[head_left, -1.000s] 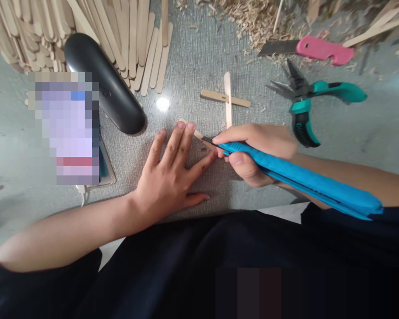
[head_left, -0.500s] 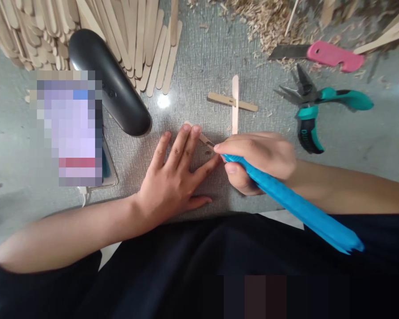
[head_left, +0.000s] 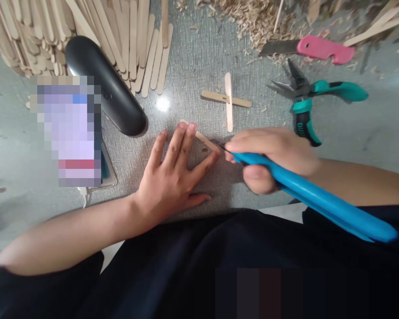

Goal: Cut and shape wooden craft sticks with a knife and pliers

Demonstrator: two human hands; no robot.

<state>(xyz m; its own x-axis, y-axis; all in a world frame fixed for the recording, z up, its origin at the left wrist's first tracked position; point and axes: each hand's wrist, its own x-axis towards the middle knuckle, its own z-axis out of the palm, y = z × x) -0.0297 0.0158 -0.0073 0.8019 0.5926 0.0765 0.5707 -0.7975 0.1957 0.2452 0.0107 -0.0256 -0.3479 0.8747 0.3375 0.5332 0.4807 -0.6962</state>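
My left hand (head_left: 173,170) lies flat with its fingers spread, pressing a wooden craft stick (head_left: 205,141) against the table. The index fingertip rests at the stick's right end and two other fingertips near its left end. A small dark notch shows in the stick's upper edge. My right hand (head_left: 272,155) is closed around a blue-handled knife (head_left: 322,197), partly smeared by motion. Its thin dark tip points left, close to the stick's right end. Above the hands, two craft sticks form a cross: an upright one (head_left: 228,115) over a slotted one (head_left: 213,96).
Loose craft sticks (head_left: 133,40) are heaped at the top left, beside a black case (head_left: 106,86) and a blurred-out phone (head_left: 73,133) with a white cable. Right of the cross are pliers (head_left: 302,91), a pink-handled knife (head_left: 326,48) and wood shavings (head_left: 242,20).
My right hand has drawn the knife rightward, off the stick, and the handle sits farther right. My left hand keeps pressing the stick. The view has shifted slightly.
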